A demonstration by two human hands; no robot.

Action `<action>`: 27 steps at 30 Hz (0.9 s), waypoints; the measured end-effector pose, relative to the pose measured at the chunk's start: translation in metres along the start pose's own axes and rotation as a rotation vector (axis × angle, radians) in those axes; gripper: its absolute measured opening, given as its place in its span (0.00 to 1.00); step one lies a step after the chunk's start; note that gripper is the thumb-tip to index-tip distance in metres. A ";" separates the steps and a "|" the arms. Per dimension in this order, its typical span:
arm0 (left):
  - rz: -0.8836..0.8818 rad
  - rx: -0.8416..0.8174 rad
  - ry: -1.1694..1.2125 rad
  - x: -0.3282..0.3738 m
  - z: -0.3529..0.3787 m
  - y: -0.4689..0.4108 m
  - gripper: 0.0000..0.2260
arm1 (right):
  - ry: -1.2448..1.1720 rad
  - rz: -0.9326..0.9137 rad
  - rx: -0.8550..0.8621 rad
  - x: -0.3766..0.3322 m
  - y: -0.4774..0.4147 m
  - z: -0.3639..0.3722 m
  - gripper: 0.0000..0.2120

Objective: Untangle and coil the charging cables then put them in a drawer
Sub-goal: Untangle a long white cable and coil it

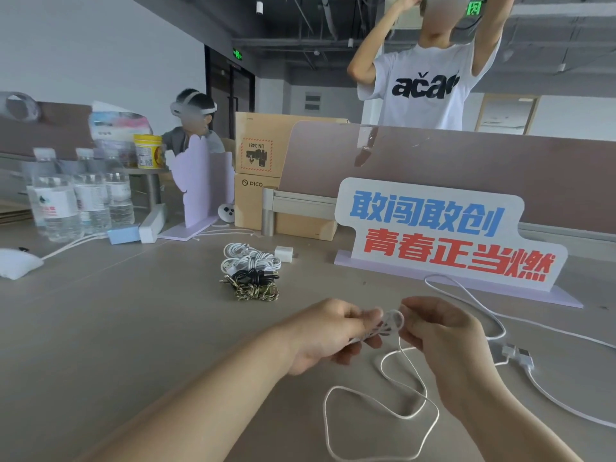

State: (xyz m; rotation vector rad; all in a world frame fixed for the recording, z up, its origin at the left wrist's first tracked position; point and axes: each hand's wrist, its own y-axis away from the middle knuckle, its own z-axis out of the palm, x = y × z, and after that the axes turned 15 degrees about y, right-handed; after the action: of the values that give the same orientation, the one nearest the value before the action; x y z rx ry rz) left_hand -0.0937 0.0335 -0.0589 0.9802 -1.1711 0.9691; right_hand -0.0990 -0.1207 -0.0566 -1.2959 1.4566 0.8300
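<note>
My left hand [328, 333] grips a small coil of white braided cable [388, 323] just above the desk. My right hand [436, 330] pinches the same cable at the coil's right side. The rest of that cable [380, 405] trails down in loose loops on the desk in front of me. A second white cable [473, 296] with a USB plug [515, 353] lies to the right. Farther back sits a pile of coiled cables [251, 270]: white ones, a black one and a camouflage-braided one.
A white charger block [284, 254] lies by the pile. A sign with blue and red characters [440, 233] stands at the right, cardboard boxes [258, 176] behind. Water bottles [76, 195] stand at the left. Two people are behind the divider [466, 161]. No drawer is in view.
</note>
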 end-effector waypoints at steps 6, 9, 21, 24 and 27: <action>0.214 0.263 0.140 0.021 -0.026 0.001 0.06 | -0.103 0.082 -0.096 -0.023 0.005 0.018 0.07; 0.304 0.359 0.190 0.024 -0.047 0.013 0.10 | -0.156 0.174 -0.390 -0.039 0.019 0.049 0.11; 0.206 0.789 -0.291 -0.023 -0.160 0.061 0.12 | 0.302 -0.170 -0.328 -0.021 0.027 0.179 0.04; 0.212 0.877 -0.427 -0.028 -0.169 0.054 0.11 | 0.512 -0.294 -0.213 -0.017 0.013 0.194 0.04; 0.196 0.870 -0.656 -0.030 -0.174 0.036 0.15 | 0.551 -0.256 -0.128 -0.019 -0.003 0.202 0.08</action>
State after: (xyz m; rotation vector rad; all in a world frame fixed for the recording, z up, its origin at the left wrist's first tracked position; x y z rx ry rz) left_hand -0.0849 0.2076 -0.1053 2.0133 -1.4099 1.4153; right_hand -0.0524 0.0728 -0.0966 -1.8650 1.6214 0.4132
